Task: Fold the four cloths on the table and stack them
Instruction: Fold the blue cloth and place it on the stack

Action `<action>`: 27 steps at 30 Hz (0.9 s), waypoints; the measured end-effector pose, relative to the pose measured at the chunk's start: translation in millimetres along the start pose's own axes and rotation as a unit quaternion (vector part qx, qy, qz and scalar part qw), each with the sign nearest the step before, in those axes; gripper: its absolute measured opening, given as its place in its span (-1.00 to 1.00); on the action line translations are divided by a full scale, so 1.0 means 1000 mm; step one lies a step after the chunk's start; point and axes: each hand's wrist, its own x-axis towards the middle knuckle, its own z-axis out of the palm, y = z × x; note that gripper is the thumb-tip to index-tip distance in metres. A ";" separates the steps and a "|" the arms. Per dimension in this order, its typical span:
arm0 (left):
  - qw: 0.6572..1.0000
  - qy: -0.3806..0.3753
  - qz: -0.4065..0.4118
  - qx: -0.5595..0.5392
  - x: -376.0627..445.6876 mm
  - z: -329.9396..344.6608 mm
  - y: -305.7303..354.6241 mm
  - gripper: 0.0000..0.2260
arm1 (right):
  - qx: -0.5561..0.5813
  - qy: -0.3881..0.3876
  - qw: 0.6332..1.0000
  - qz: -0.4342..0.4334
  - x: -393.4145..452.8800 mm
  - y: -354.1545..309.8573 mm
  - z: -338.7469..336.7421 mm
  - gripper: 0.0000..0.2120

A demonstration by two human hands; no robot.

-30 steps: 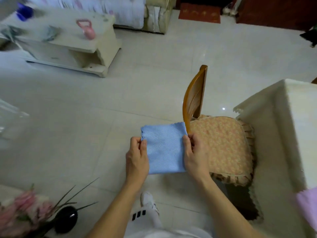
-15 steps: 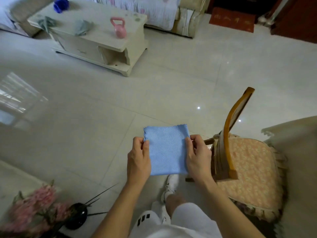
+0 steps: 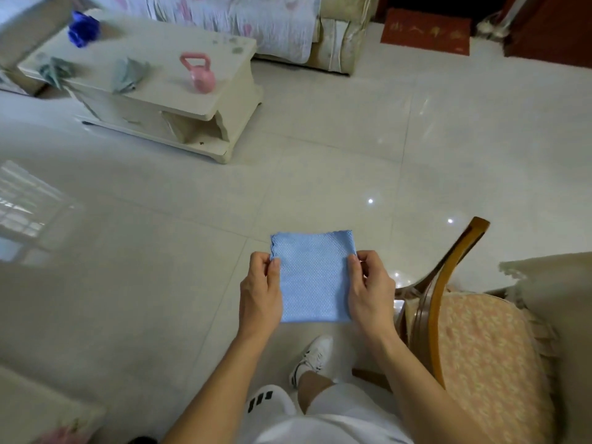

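Nearer now: coffee table [image 3: 205,100], tiled floor [image 3: 320,174].

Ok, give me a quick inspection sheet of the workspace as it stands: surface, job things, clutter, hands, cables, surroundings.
Surface: low cream table across the room, far from the person.
Job's things: folded light blue cloth held in the air over the floor; two crumpled grey-green cloths and a dark blue cloth unfolded on the table.
Clutter: pink kettlebell on the table.
Hands: left hand pinches the blue cloth's left edge, right hand its right edge.
Cables: nothing seen.
Surroundings: tiled floor, wooden chair with cushion at right, covered sofa behind, red mat.
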 end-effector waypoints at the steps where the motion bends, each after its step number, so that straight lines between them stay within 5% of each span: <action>1: 1.000 -0.002 -0.002 0.000 0.011 0.005 0.005 -0.83 | 0.003 0.003 1.000 0.004 0.013 -0.001 -0.001 -0.81; 27: 0.992 -0.111 0.056 0.030 0.225 0.115 0.102 -0.84 | 0.040 0.141 0.986 0.083 0.219 -0.021 -0.018 -0.83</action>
